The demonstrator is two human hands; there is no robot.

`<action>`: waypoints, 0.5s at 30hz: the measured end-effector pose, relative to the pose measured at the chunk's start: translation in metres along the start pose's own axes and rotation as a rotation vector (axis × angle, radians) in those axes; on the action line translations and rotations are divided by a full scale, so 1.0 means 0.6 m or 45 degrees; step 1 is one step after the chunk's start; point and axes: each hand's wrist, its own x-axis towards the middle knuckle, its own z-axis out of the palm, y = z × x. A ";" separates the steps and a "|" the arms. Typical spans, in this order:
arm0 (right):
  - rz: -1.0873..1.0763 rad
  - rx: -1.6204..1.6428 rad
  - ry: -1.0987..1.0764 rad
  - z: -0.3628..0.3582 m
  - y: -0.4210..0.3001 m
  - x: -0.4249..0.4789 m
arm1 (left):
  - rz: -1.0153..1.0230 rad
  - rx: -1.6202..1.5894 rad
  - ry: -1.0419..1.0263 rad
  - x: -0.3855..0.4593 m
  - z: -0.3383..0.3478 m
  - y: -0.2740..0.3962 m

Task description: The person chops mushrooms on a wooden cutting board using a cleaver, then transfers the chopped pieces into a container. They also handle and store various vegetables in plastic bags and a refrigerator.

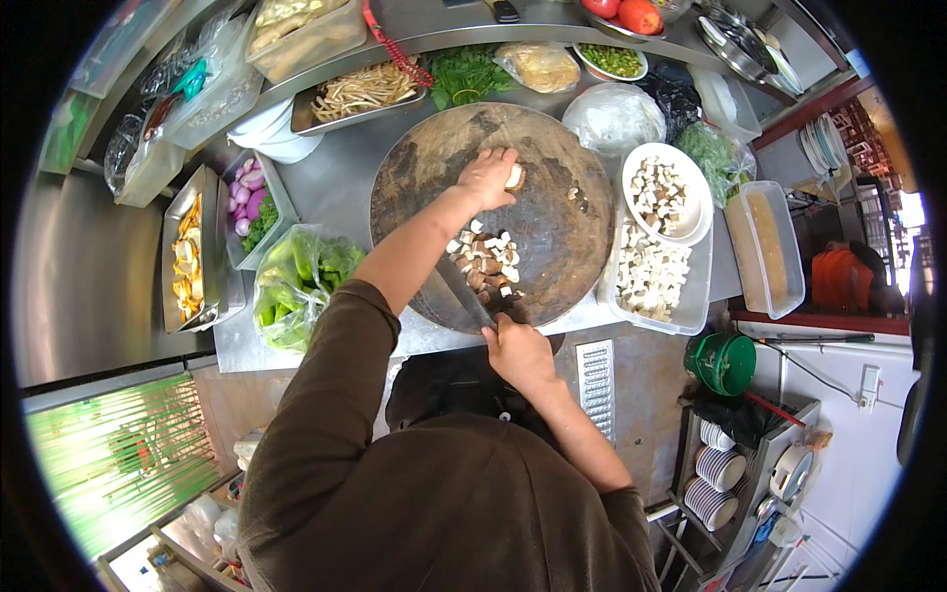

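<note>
My left hand (487, 180) is on the far half of a round wooden chopping block (414, 170), its fingers around a pale and brown piece of mushroom (516, 177). At the block's near edge, my right hand (520, 354) grips the handle of a knife (464, 294), seen nearly edge-on. Its blade points away and to the left, beside a heap of diced brown and white mushroom (484, 260). A few small scraps (577, 197) lie toward the block's right side. To the right, a white bowl (698, 220) holds more diced mushroom, resting over a plastic tub of white cubes (651, 274).
Bagged green peppers (300, 285) and a tub of onions (250, 194) stand left. Bean sprouts (366, 92), leafy greens (466, 74) and a bagged white item (614, 118) line the back under a shelf. A brown-filled container (766, 248) sits far right, above a green bucket (721, 362).
</note>
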 end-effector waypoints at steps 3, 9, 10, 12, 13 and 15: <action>0.007 0.012 -0.014 -0.005 -0.007 -0.003 | 0.125 0.116 -0.013 0.011 -0.034 -0.022; 0.035 0.142 -0.020 -0.008 0.020 0.011 | 0.102 -0.360 0.536 -0.119 -0.134 -0.052; 0.041 0.180 -0.011 -0.007 0.029 0.014 | 0.068 -0.452 0.560 -0.160 -0.134 -0.054; 0.062 0.237 -0.003 -0.008 0.038 0.016 | 0.023 -0.557 0.543 -0.247 -0.110 -0.062; 0.082 0.255 -0.002 -0.012 0.037 0.016 | 0.013 -0.577 0.504 -0.290 -0.087 -0.065; 0.077 0.240 0.013 -0.016 0.041 0.017 | -0.254 -0.858 0.303 -0.365 -0.060 -0.029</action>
